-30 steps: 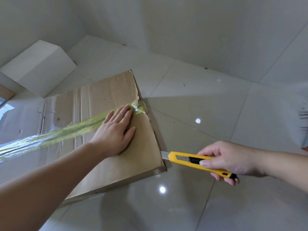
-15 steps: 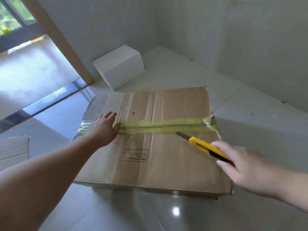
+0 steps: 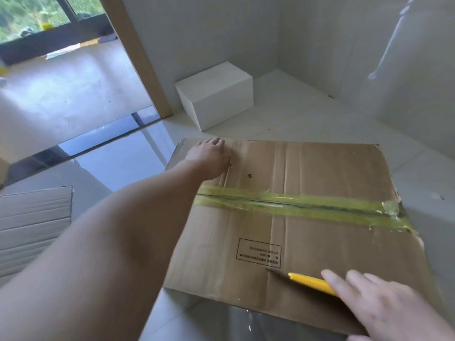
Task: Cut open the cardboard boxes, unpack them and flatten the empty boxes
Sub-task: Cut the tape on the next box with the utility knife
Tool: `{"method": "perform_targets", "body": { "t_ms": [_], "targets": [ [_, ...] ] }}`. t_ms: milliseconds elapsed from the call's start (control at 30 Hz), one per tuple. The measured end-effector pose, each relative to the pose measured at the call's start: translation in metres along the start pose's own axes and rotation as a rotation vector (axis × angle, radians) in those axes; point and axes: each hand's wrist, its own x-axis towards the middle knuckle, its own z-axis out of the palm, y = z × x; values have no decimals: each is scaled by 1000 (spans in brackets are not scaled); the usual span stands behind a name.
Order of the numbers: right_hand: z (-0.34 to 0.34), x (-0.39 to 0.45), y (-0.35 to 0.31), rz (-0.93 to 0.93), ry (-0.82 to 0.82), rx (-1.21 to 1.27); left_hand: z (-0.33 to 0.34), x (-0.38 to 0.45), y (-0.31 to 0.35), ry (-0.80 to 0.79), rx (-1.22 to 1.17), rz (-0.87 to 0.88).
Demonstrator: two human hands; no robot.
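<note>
- Head view: the tape along the middle of the big cardboard box is showing a dark line from one end to the other, so it looks cut. I think the top flaps are ready to be opened now.
- The box is sitting on the floor, with a white box beyond its far edge, near the wall.
- The left hand is lying flat with loose fingers on the far left corner of the box. Half a second ago it was resting at the left end of the tape.
- The right hand is gripping the yellow knife over the near edge of the box. Before, the blade was up beside the tape; now it is pointing at the printed label.
- A flat cardboard sheet is lying on the floor to the left.
</note>
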Motion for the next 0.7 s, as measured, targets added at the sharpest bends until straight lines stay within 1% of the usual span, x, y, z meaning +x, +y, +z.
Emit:
{"method": "perform_targets", "body": {
  "t_ms": [33,67,133,167,200,233,267,300,367,433,467,500,533,600,667,700],
  "targets": [
    [2,3,-2,16,142,-21,5,11,10,-1,-8,38],
    [5,4,-5,43,217,-34,9,20,19,6,-15,71],
    [8,0,-7,-5,154,7,18,35,32,28,-24,109],
    [2,4,-3,10,227,-2,22,41,36,33,-31,112],
    [3,4,0,-5,202,-44,25,46,38,34,-42,106],
    [6,7,-1,-30,47,-65,27,49,39,35,-53,95],
    [6,10,4,-30,-45,-30,30,52,39,39,-63,83],
    [1,8,12,-38,-32,-51,32,53,39,46,-71,75],
    [5,7,11,-25,-93,-9,34,53,39,63,-84,66],
    [8,11,9,-53,42,6,32,53,39,58,-89,62],
    [6,11,13,-73,7,6,31,53,39,46,-85,59],
    [3,15,13,-102,-82,33,30,54,38,32,-79,53],
    [7,15,15,-72,-135,53,29,54,38,19,-77,40],
    [13,17,31,2,-157,-3,27,57,34,2,-87,-16],
    [12,31,52,70,-80,-140,25,58,20,-10,-80,-121],
    [8,39,65,138,-35,-199,24,56,8,-21,-62,-186]
  ]
}}
